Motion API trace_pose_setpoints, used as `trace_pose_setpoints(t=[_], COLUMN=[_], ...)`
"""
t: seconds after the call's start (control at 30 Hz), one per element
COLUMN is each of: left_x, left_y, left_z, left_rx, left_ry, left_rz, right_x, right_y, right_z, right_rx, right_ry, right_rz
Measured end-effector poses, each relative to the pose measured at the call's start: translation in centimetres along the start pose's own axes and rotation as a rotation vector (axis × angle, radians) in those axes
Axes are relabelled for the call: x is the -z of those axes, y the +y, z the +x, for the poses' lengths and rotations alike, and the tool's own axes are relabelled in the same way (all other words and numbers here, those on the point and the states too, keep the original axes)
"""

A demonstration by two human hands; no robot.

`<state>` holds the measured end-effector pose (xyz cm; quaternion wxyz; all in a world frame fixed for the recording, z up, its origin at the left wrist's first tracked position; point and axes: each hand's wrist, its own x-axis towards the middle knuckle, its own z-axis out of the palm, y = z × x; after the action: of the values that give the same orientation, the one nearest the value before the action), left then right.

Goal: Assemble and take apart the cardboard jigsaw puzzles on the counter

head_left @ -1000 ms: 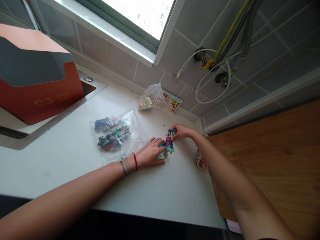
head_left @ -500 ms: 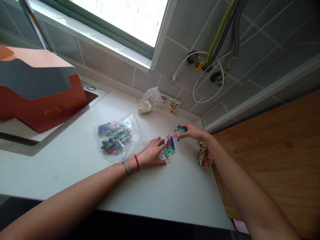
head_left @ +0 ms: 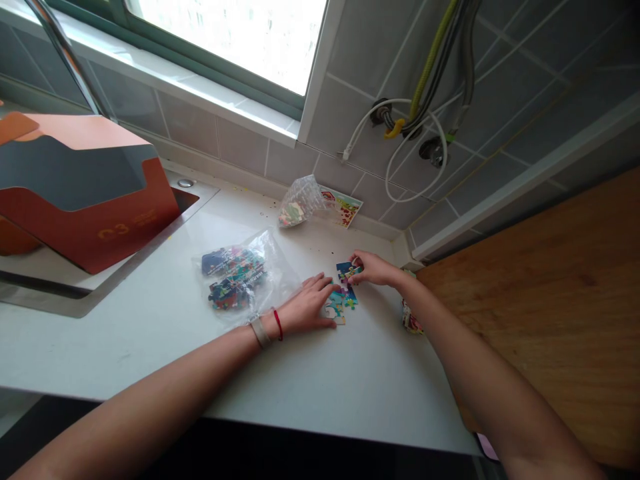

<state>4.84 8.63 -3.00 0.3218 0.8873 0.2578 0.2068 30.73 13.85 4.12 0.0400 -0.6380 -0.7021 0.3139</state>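
Observation:
My left hand (head_left: 311,308) lies with spread fingers over a few joined jigsaw pieces (head_left: 337,312) in teal and white, partly hiding them. At the far end of that patch, my right hand (head_left: 373,268) pinches a dark blue and purple puzzle piece (head_left: 345,269) down against it. Whether the two interlock I cannot tell. Left of my hands is a clear plastic bag (head_left: 277,263) filled with more puzzle pieces. Beyond my right forearm a pile of loose pieces (head_left: 411,320) shows, partly covered by the arm.
A smaller clear bag (head_left: 299,205) of pieces and a picture card (head_left: 346,208) sit by the tiled wall. An orange-red box (head_left: 125,223) stands over the sink (head_left: 75,305) at left. A wooden board (head_left: 545,320) borders the white counter (head_left: 320,387) on the right.
My right hand has moved left and lowered the puzzle piece onto the far end of the joined patch. My left hand stays over the patch. The view has shifted slightly.

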Motion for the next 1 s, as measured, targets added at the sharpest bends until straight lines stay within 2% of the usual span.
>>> trace_pose_setpoints(t=[0.07,0.17,0.23,0.37,0.47,0.53,0.67,0.73,0.87,1.0], left_x=[0.1,0.3,0.3,0.1,0.2,0.3,0.5,0.4,0.3,-0.1], left_y=[0.1,0.4,0.4,0.1,0.1,0.2,0.4,0.5,0.6,0.4], left_z=[0.0,0.0,0.0,0.1,0.2,0.3,0.3,0.3,0.4,0.3], left_rx=[-0.002,0.002,0.010,0.014,0.009,0.010,-0.012,-0.011,0.016,0.006], left_ry=[0.000,0.008,0.023,0.071,0.096,0.106,0.116,0.122,0.130,0.133], left_rz=[-0.004,-0.034,-0.056,-0.071,-0.079,-0.079,-0.078,-0.073,-0.062,-0.031], right_x=[0.3,-0.2,-1.1,-2.7,-2.7,-2.4,-2.9,-3.9,-6.0,-6.6], right_y=[0.2,0.1,-0.2,-1.0,-1.1,-0.9,-0.7,-1.0,-1.7,-2.0], right_z=[-1.0,-2.4,-3.1,-4.3,-5.4,-6.2,-6.8,-6.5,-5.2,-4.8], right_rx=[-0.009,-0.018,-0.045,-0.063,-0.067,-0.092,-0.143,-0.164,-0.154,-0.146], right_ry=[-0.009,-0.165,-0.244,-0.167,-0.129,-0.102,-0.069,-0.060,-0.018,0.032], right_rz=[0.056,0.132,0.064,-0.181,-0.174,-0.035,0.446,0.507,0.296,0.169])
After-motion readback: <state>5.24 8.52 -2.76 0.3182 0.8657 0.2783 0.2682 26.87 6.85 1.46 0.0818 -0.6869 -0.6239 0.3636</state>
